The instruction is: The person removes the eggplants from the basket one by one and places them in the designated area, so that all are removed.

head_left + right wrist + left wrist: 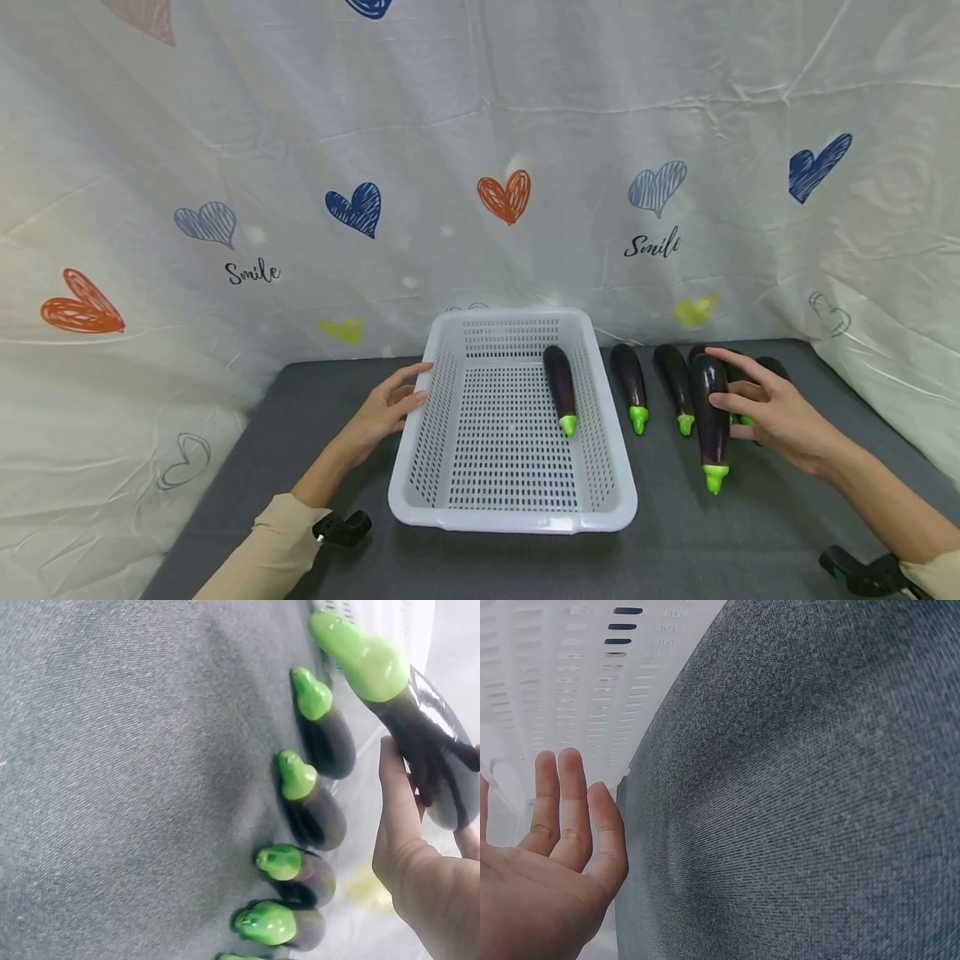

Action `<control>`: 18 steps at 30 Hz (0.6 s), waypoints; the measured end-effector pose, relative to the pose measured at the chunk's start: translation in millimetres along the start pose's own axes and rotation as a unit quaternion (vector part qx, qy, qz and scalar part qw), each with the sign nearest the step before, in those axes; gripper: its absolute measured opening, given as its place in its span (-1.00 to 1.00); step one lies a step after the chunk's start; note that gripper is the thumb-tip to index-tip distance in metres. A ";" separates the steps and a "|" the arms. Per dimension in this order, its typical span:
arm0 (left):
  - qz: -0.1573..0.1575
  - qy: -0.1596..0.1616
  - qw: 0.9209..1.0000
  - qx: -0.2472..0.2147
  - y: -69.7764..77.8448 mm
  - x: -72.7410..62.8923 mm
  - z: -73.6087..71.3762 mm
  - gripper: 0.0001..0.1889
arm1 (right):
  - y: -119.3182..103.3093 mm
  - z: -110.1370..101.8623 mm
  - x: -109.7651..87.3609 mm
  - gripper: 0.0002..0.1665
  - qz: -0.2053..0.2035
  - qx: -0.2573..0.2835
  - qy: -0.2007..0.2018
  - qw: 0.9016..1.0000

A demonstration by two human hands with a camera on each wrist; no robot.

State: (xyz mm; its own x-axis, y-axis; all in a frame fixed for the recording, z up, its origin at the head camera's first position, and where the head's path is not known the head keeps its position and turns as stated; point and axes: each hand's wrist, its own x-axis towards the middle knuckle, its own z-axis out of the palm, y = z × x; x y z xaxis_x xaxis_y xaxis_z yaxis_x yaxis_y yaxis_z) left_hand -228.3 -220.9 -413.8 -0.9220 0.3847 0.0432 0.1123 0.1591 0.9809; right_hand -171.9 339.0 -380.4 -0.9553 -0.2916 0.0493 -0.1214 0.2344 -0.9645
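A white perforated plastic basket [512,522] stands in the middle of the table. Inside it, toward the right wall, lies one dark purple eggplant [558,385] with a green stem end. My left hand [387,408] rests at the basket's left rim, its fingertips against the edge; the left wrist view shows the fingers extended beside the basket wall. My right hand [776,408] grips another eggplant [711,400] and holds it above the table, green end toward me. That held eggplant partly hides the ones behind it.
To the right of the basket several eggplants lie in a row, among them one near the basket [628,379] and one beside it [674,379]. A grey cloth [675,550] covers the table. Behind hangs a white sheet [420,108] printed with hearts.
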 end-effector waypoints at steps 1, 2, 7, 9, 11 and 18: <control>-0.001 0.001 1.000 -0.001 -0.2 0.1 0.0 -0.42 | 0.6 -0.6 -0.3 -0.17 0.001 -0.001 0.002 1.000; -0.001 0.001 1.000 -0.002 -0.2 0.0 0.0 -0.42 | 1.2 -1.3 -0.8 -0.17 0.002 -0.001 0.002 1.000; 0.001 0.001 1.000 -0.005 -0.3 -0.5 -0.3 -0.41 | 5.1 -4.7 -2.8 -0.18 0.002 0.010 0.003 1.000; 0.004 -0.002 1.000 -0.006 -0.3 -0.5 -0.7 -0.41 | 6.5 -6.0 -4.3 -0.18 0.003 0.011 0.005 1.000; 0.001 0.000 1.000 -0.009 -0.4 -0.2 -0.7 -0.41 | 7.6 -7.5 -6.0 -0.18 0.006 0.008 0.008 1.000; -0.004 0.001 1.000 -0.013 0.7 -0.8 0.0 -0.41 | 9.7 -12.3 -10.8 -0.18 0.029 -0.012 0.013 0.999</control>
State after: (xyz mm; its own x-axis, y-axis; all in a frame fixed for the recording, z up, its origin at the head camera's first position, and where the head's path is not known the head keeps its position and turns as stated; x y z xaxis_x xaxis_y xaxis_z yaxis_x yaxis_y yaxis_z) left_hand -227.5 -221.1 -413.2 -0.9236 0.3817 0.0347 0.0942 0.1381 0.9859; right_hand -166.0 355.8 -387.1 -0.9674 -0.2534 0.0000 -0.0711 0.2717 -0.9598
